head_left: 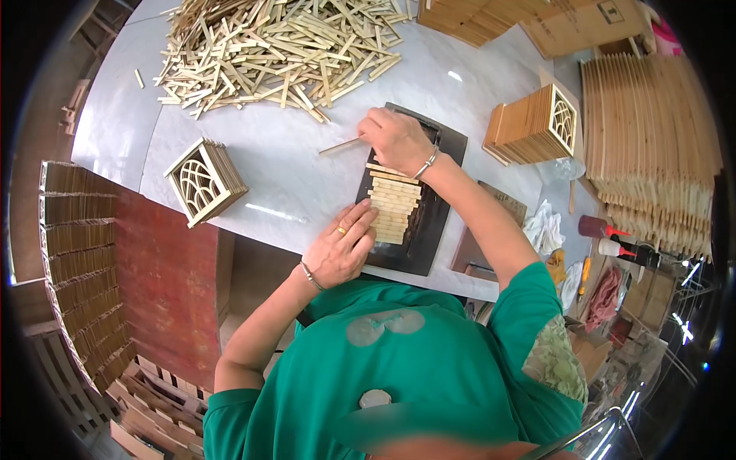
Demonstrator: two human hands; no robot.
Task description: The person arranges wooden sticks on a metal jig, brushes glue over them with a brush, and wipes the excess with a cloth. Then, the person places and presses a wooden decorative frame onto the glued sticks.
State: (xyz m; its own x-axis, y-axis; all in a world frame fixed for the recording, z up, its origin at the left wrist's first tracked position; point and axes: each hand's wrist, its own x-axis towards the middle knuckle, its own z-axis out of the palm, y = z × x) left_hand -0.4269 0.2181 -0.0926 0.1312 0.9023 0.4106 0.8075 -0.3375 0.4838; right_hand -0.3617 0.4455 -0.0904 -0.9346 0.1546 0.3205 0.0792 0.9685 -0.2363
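Evidently, your left hand (341,245) is resting loosely open against the row of pale, flat wooden strips (395,205), probably keeping it straight on the smooth black rectangular board (432,230). Your right hand (395,139) is pinching a single thin strip (339,146), its free end pointing towards nine o'clock. A jumbled heap of loose strips (268,54) is lying at eleven o'clock on the glossy grey tabletop (291,176), seemingly for easy reach.

Your right hand (395,142) pinches a thin strip (340,146) above the dark board (452,165), its free end pointing to about eight o'clock. Your left hand (341,245) touches the row of strips (395,208) lying on that board. Out from the board, a loose strip pile (284,57) lies between ten and eleven o'clock, one latticed stack (205,184) at nine, another latticed stack (531,126) at two.
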